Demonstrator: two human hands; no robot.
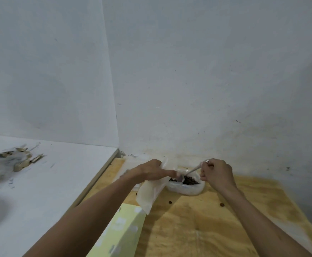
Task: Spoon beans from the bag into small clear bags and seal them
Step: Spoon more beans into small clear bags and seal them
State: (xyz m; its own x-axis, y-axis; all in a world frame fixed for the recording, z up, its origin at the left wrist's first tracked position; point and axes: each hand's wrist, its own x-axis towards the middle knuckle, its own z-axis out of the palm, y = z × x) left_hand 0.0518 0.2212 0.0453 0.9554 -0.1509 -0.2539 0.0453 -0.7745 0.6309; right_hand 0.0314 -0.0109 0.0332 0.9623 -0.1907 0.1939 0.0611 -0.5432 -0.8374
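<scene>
Pale yellow-green box (121, 232) sits nearest the lens on a wooden worktop (197, 229), between two outstretched bare forearms. Beyond it, the left hand (151, 171) pinches the top of a small clear bag (149, 193), which hangs down over the wood, its grip pressed on the plastic. The right hand (216, 173) curls its grip round the handle of a metal spoon (192, 170), whose bowl dips into the dark beans (189, 181) inside an open bag (186, 188) resting against the wall. Two stray beans (169, 202) lie on the wood. Blurred scraps (21, 158) lie on a white counter at left.
</scene>
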